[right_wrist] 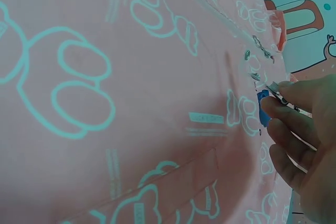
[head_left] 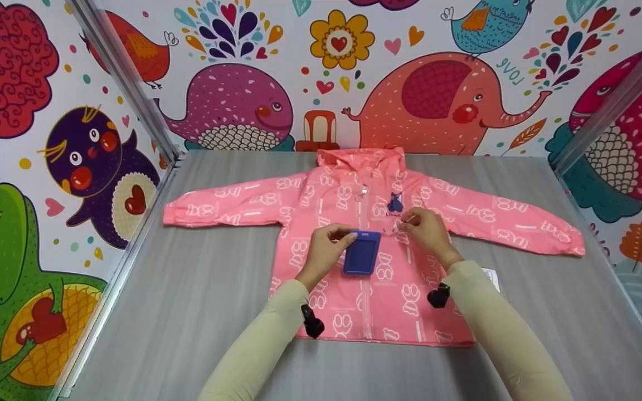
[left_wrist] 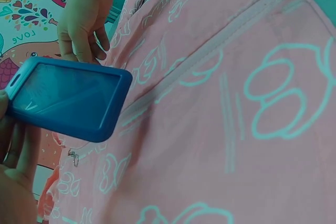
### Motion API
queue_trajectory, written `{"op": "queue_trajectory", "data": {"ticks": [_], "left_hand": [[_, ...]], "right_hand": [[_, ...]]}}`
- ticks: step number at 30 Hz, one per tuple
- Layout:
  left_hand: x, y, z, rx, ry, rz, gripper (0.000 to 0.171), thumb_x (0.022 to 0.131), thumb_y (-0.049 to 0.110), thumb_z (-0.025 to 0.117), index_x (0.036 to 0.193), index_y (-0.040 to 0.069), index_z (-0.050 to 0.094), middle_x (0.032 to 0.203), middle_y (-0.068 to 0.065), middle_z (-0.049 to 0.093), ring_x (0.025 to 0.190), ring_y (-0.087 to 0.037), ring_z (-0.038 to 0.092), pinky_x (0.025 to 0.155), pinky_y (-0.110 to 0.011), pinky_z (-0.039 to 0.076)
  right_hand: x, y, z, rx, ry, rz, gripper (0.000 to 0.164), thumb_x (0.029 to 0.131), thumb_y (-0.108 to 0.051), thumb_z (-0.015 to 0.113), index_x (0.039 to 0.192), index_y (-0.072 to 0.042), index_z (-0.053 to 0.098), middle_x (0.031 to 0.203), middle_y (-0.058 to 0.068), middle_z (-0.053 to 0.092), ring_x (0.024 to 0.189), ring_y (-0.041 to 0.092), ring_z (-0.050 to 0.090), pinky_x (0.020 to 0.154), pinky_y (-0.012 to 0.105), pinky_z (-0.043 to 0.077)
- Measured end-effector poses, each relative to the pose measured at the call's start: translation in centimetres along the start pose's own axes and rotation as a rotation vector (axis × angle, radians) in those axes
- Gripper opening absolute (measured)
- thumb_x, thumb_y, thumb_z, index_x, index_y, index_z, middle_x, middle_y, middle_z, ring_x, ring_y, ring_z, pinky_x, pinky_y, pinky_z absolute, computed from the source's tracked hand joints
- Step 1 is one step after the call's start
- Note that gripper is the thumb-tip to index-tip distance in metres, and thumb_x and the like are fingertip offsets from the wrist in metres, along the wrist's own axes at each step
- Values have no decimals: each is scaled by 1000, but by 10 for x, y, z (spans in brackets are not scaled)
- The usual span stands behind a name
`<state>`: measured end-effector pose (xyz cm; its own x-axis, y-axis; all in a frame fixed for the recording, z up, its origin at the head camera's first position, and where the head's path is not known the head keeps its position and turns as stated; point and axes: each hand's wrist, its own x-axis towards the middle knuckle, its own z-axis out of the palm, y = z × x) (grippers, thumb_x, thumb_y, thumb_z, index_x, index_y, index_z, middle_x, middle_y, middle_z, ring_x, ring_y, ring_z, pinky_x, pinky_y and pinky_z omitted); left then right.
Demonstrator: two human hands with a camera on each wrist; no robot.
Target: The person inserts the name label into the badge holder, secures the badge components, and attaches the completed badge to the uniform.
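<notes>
Cream sleeves (head_left: 262,342) extend forward, left hand (head_left: 325,249) pinching a blue cardholder (head_left: 361,254), right hand (head_left: 431,233) a shiny piece (right_wrist: 273,87).

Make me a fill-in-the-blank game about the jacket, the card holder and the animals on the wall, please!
The left grip holds a card holder coloured ____.
The jacket is mostly ____.
It spreads out ____ long sleeves.
In the head view, the purple whale is to the ____ of the orange elephant.
Missing words: blue; pink; two; left.

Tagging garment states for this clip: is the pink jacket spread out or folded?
Spread out: the pink jacket lies on the table with its sleeves extended to either side, neither folded across the body.
</notes>
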<state>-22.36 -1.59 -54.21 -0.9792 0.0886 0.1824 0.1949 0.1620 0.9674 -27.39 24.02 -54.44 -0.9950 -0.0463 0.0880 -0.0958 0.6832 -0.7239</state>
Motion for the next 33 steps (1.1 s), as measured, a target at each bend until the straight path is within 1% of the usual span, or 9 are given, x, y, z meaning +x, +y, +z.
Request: {"op": "queue_trajectory", "data": {"ticks": [7, 12, 16, 19, 24, 27, 29, 31, 33], "left_hand": [[-1, -2, -1, -8, 7, 20, 21, 88, 16, 74, 104, 2, 75, 95, -10, 77, 81, -7, 68, 73, -21, 54], [-1, -1, -1, -18, 12, -15, 24, 88, 16, 74, 105, 0, 75, 98, -14, 77, 81, -5, 66, 73, -20, 53], [-2, 0, 1, -12, 23, -31, 24, 88, 13, 74, 106, -2, 74, 99, -17, 76, 81, -5, 65, 71, -17, 51], [-3, 5, 1, -12, 20, -32, 23, 88, 9, 73, 106, -5, 73, 99, -20, 75, 80, -6, 65, 70, -16, 49], [-8, 21, -2, -18, 15, -25, 20, 87, 5, 72, 104, -6, 73, 97, -23, 75, 80, -10, 66, 71, -17, 50], [-7, 14, -1, -17, 26, -21, 18, 87, 8, 73, 103, -1, 75, 97, -20, 76, 81, -10, 67, 72, -18, 52], [-5, 7, 1, -16, 30, -12, 19, 87, 10, 73, 103, -1, 75, 97, -18, 76, 81, -7, 67, 72, -18, 52], [-2, -2, 2, -14, 34, -15, 20, 87, 11, 74, 104, -1, 75, 97, -17, 76, 81, -9, 68, 72, -18, 52], [-1, -5, 2, -20, 31, -5, 22, 87, 12, 74, 104, -2, 74, 97, -17, 76, 81, -10, 69, 71, -18, 53]], "right_hand": [[-1, 5, 1, -57, -6, -9, 8, 87, -9, 73, 93, -5, 70, 91, 15, 72, 83, 27, 67, 78, 38, 54], [-5, 9, -1, -110, -15, -16, 7, 87, -9, 70, 93, -6, 71, 92, 15, 73, 86, 30, 67, 82, 45, 54], [-7, 10, -2, -136, -7, -18, 8, 87, -9, 69, 93, -6, 74, 94, 14, 75, 90, 32, 69, 86, 47, 55], [-8, 10, -3, -132, 7, -23, 9, 86, -9, 69, 91, -5, 76, 94, 15, 76, 92, 33, 69, 88, 49, 54], [-8, 10, -2, -117, 4, -8, 10, 86, -6, 68, 91, -3, 76, 94, 16, 76, 93, 34, 69, 89, 49, 54], [-8, 10, -2, -119, 1, -1, 11, 86, -6, 68, 92, -2, 76, 94, 16, 76, 94, 34, 69, 90, 49, 54], [-7, 10, -2, -123, 0, 4, 11, 86, -7, 69, 92, -2, 76, 94, 16, 76, 95, 34, 69, 89, 48, 54], [-7, 11, -2, -127, -4, 10, 12, 87, -8, 68, 94, -2, 76, 96, 16, 76, 96, 34, 68, 91, 49, 53], [-6, 11, -3, -126, -1, 14, 13, 87, -8, 68, 96, -2, 76, 98, 17, 75, 98, 34, 67, 93, 49, 52]]}}
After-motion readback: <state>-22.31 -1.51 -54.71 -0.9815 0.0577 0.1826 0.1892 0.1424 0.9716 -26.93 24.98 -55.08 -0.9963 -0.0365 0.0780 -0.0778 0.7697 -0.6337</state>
